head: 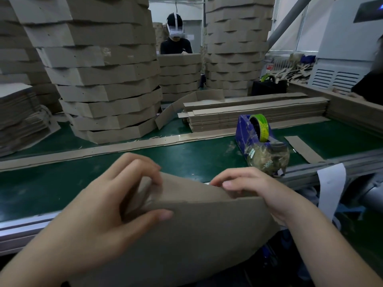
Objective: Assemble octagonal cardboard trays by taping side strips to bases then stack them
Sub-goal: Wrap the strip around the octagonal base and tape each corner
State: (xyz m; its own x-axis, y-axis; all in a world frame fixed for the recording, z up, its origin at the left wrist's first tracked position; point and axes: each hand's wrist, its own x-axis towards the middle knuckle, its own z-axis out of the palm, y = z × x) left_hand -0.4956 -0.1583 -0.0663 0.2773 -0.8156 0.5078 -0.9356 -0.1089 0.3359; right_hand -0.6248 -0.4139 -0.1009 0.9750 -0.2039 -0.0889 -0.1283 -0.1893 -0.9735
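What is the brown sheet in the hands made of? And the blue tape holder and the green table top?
The brown sheet: looks like cardboard, matte, bending, with rough cut edges. The blue tape holder: probably hard plastic, slightly glossy. The green table top: maybe a rubbery or vinyl mat, smooth with soft reflections; I can't tell which.

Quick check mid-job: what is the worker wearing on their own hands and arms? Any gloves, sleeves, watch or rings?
No gloves: the left hand and the right hand are both bare, with short, unpainted nails. No ring, watch or wristband shows on either. The left forearm and the right forearm are bare too, with no sleeve in view up to the frame's edge.
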